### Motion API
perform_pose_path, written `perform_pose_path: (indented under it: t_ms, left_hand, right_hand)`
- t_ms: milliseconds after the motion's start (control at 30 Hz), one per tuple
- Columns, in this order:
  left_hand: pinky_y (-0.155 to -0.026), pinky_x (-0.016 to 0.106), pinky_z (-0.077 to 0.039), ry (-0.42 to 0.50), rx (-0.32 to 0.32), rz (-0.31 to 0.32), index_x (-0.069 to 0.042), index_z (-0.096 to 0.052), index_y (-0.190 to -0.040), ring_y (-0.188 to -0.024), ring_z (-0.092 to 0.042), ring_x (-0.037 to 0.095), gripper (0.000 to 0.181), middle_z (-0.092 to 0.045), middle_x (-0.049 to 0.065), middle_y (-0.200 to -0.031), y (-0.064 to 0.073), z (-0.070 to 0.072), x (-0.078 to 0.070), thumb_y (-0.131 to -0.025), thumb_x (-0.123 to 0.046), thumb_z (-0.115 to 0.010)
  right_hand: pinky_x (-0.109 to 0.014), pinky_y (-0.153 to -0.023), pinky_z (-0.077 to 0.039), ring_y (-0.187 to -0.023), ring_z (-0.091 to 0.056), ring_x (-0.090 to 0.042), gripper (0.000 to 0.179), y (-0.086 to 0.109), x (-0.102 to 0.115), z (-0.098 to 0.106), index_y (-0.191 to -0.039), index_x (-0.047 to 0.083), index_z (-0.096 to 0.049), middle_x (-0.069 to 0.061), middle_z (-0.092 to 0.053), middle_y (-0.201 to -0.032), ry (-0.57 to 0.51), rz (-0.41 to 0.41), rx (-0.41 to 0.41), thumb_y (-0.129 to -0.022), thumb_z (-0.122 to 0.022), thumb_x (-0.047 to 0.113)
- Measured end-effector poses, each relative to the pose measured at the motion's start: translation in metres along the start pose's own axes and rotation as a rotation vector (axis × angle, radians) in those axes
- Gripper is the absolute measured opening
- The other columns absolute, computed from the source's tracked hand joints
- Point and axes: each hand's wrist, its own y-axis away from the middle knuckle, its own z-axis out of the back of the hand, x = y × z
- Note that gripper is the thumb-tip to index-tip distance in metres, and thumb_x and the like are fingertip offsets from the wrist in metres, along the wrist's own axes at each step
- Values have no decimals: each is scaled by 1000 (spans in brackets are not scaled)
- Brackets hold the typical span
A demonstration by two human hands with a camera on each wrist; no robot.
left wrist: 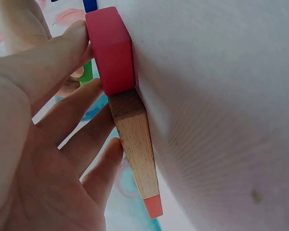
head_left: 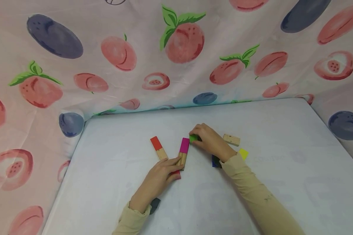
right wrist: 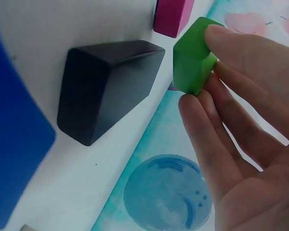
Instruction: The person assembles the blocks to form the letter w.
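In the head view my right hand pinches a small green block between thumb and fingertips. The green block is right beside the top end of a magenta block. That block lies end to end with a plain wooden block. Over the lower part of the layout, my left hand rests with extended fingers, its thumb touching a red block. A second wooden block runs from the red block to an orange-red block. The left fingers partly cover these pieces.
A blue block, a yellow block and a loose wooden block lie around the right forearm. Next to the blue one is a black block. By the left wrist sits a dark block. Patterned cloth hangs behind the table.
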Motion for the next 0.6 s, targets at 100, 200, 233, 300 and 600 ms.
perform_pose_path:
  t_ms: [100,200,233,300,600]
  left_hand:
    - [-108,44,-45,1,0,2,-22,-70,-127,-130,-52,25,38,-52,-1,-148,0,0,0,-90,-25,-74]
    - [-108,44,-46,1,1,5,-22,-70,-127,-130,-52,25,38,-53,0,-148,0,0,0,-90,-25,-74]
    - [-108,45,-45,2,2,6,-22,-70,-127,-131,-52,26,38,-53,0,-148,0,0,0,-90,-25,-74]
    - [-108,45,-45,1,4,8,-22,-70,-128,-131,-52,25,38,-53,0,-148,0,0,0,-90,-26,-74]
    - [-108,45,-45,3,6,7,-22,-70,-128,-130,-52,25,39,-52,0,-148,0,1,-1,-89,-25,-74]
  right_hand:
    - [-38,-93,-54,-106,-60,-25,28,-2,-1,-1,-112,1,-72,-11,-68,-112,1,3,-13,-86,-77,7]
    - [-38,-93,-55,-105,-60,-25,27,-4,-3,-4,-112,1,-72,-11,-68,-111,4,4,-21,-86,-77,8]
    - [-38,-92,-55,-105,-60,-25,27,-4,-3,-4,-112,1,-72,-11,-68,-110,5,6,-23,-86,-77,8]
    - [-38,-92,-55,-105,-60,-26,27,-6,-5,-6,-112,1,-72,-11,-68,-110,2,8,-22,-86,-77,8]
    - [-37,-91,-54,-104,-59,-26,27,-11,-7,-9,-113,1,-72,-12,-68,-112,9,4,-17,-87,-76,8]
